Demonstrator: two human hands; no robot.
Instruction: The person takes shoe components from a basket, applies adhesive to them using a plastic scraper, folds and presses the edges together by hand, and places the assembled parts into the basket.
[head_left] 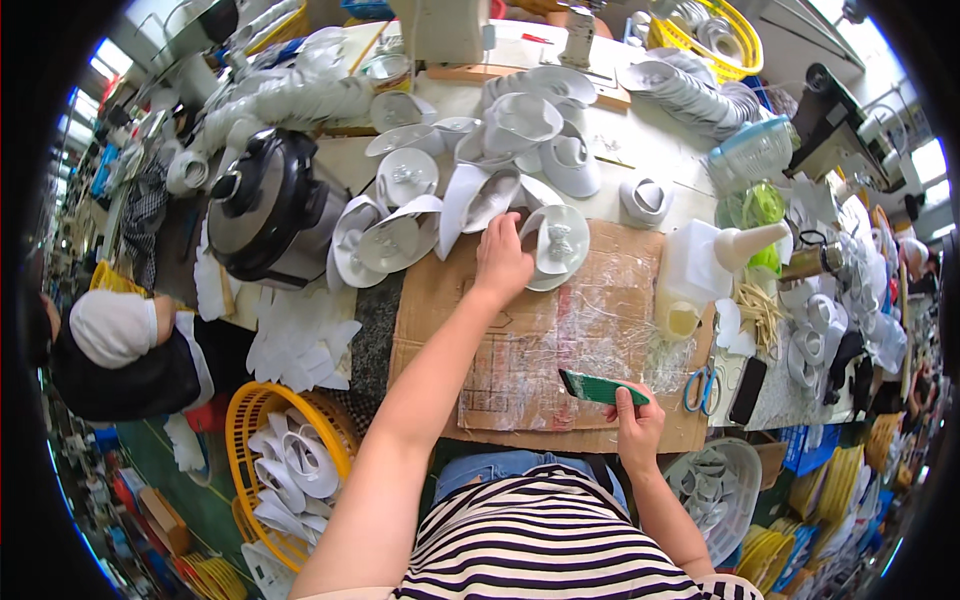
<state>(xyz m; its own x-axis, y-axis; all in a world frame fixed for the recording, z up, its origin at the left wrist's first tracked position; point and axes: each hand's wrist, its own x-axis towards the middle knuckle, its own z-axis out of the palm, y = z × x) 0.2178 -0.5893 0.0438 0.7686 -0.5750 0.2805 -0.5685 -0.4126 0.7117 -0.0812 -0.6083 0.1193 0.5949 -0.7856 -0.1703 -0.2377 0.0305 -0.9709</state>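
Observation:
My right hand (640, 420) grips a flat green-handled brush (606, 389) with a dark end pointing left, held over the near part of a cardboard sheet (610, 300). My left arm stretches forward across the cardboard. At its far edge, my left hand (505, 258) has its fingers bent at the rim of a white curved piece (490, 200), which looks like a shoe part. Just right of those fingers lies a similar white piece (560, 245) with a round base. More such pieces (405, 235) are heaped beyond and to the left.
A black-lidded steel pot (275, 215) stands left, above a yellow basket (240, 450) of white pieces. On the right are a translucent spouted bottle (690, 275), blue-handled scissors (702, 388) and a black phone (747, 391). Another person (125, 370) is at the left.

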